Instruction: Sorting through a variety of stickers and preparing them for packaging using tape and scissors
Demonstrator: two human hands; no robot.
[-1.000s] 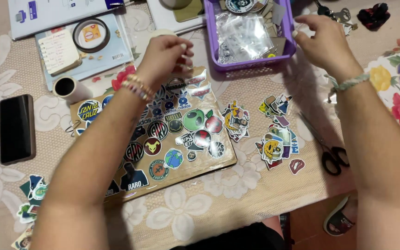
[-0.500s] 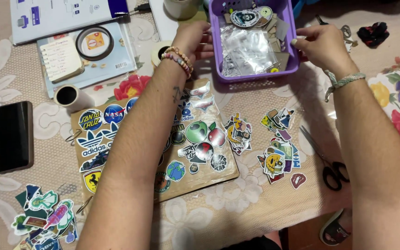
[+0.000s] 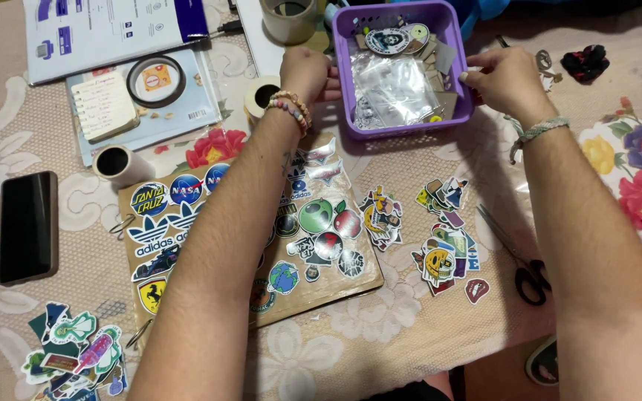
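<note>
Both hands moved onto purple basket (image 3: 403,128) at far edge | left hand (image 3: 307,74) grip grasping left wall | right hand (image 3: 505,80) grip grasping right wall

Even, fairly bright indoor light falls from above on the table (image 3: 380,334), with only soft, short shadows beneath both forearms. Mild glare shows on the clear plastic bags (image 3: 395,89) between the two hands. Focus is sharp throughout; the edges bend slightly.

Beige lace tablecloth (image 3: 380,327) with white flowers over the whole table; clear plastic sheet with bright printed flowers (image 3: 633,178) at its right end; bare brown floor (image 3: 499,371) below its near edge.
</note>
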